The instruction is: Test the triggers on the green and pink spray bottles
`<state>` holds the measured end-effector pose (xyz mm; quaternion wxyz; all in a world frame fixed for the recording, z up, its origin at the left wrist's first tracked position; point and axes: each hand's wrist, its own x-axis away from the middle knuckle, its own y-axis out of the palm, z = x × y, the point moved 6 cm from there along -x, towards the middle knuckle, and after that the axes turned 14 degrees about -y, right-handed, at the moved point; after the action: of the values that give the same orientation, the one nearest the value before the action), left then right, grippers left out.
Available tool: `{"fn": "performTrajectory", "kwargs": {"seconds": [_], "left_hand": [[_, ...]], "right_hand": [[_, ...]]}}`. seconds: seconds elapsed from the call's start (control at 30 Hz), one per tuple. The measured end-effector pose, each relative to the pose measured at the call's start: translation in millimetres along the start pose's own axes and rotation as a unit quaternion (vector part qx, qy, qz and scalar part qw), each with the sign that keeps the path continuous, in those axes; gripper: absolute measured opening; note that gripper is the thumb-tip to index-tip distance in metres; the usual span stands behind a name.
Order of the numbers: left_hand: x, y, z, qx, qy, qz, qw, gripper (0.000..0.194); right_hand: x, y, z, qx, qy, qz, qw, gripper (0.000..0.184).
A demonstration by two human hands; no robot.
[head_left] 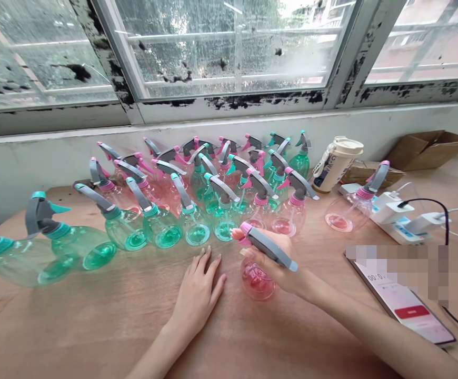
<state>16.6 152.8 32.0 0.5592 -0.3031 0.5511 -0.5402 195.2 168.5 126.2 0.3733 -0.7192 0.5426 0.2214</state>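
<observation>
My right hand (278,255) is wrapped round the neck of a pink spray bottle (257,281) with a grey and pink trigger head. The bottle's base is low over or on the wooden table (134,326); I cannot tell which. Flat on the tabletop lies my left hand (202,281), fingers spread, holding nothing. Just beyond it stand green spray bottles (196,231) with grey and teal heads. Behind and among them are several pink spray bottles (288,223). Fingers and the spray head hide the held bottle's neck.
Two green bottles (95,247) stand at the left. To the right are another pink bottle (347,213), a power strip (400,229) with plugs and cables, and a phone (406,302). A lidded cup (335,166) and a cardboard box (426,152) stand near the wall under the window.
</observation>
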Motion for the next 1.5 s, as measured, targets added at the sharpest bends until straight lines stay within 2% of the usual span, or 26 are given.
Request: {"fn": "performTrajectory", "kwargs": {"seconds": [0.17,0.4,0.6,0.8,0.87,1.0,1.07,1.13,1.23,1.33,1.4,1.5], "left_hand": [[0.3,1.0,0.0,-0.004,-0.001,-0.007,1.000,0.038],[0.5,2.1,-0.2,-0.006,0.002,-0.010,1.000,0.039],[1.2,1.6,-0.7,-0.002,0.001,-0.007,1.000,0.038],[1.2,1.7,-1.2,0.004,0.008,-0.002,1.000,0.039],[1.4,1.9,-1.6,0.001,0.009,0.004,1.000,0.039],[2.6,2.3,-0.4,0.000,0.015,0.013,1.000,0.037],[3.1,2.1,0.4,0.000,0.014,0.017,1.000,0.037],[3.3,2.3,0.8,-0.002,0.012,0.018,1.000,0.037],[3.3,3.7,0.5,-0.006,0.013,0.017,1.000,0.036],[3.0,5.8,-1.7,-0.004,0.017,0.023,1.000,0.036],[2.7,7.2,-3.7,0.000,0.019,0.032,0.999,0.036],[1.6,8.4,-5.8,0.004,0.018,0.043,0.999,0.036]], "right_hand": [[-5.2,-0.8,-1.1,-0.011,0.008,-0.004,1.000,0.017],[-4.4,0.8,-1.6,0.004,0.026,-0.028,0.999,0.031],[-3.8,0.6,-4.6,-0.009,-0.006,-0.044,0.999,0.029],[6.2,1.9,10.2,-0.044,0.009,-0.032,0.998,0.050],[10.4,1.4,13.0,-0.028,0.022,-0.012,0.999,0.057],[19.4,0.9,10.0,0.047,0.036,0.015,0.998,0.058],[23.9,0.1,4.1,0.090,0.027,0.015,0.995,0.055],[27.6,-2.7,-4.1,0.124,0.012,0.013,0.992,0.044],[33.6,-11.8,-13.7,0.158,0.029,-0.002,0.987,0.028],[44.8,-28.7,-14.7,0.196,0.085,-0.027,0.977,0.023],[55.8,-46.6,-12.5,0.223,0.106,-0.031,0.969,0.022],[74.1,-85.9,-7.2,0.266,0.126,0.007,0.956,0.023]]}}
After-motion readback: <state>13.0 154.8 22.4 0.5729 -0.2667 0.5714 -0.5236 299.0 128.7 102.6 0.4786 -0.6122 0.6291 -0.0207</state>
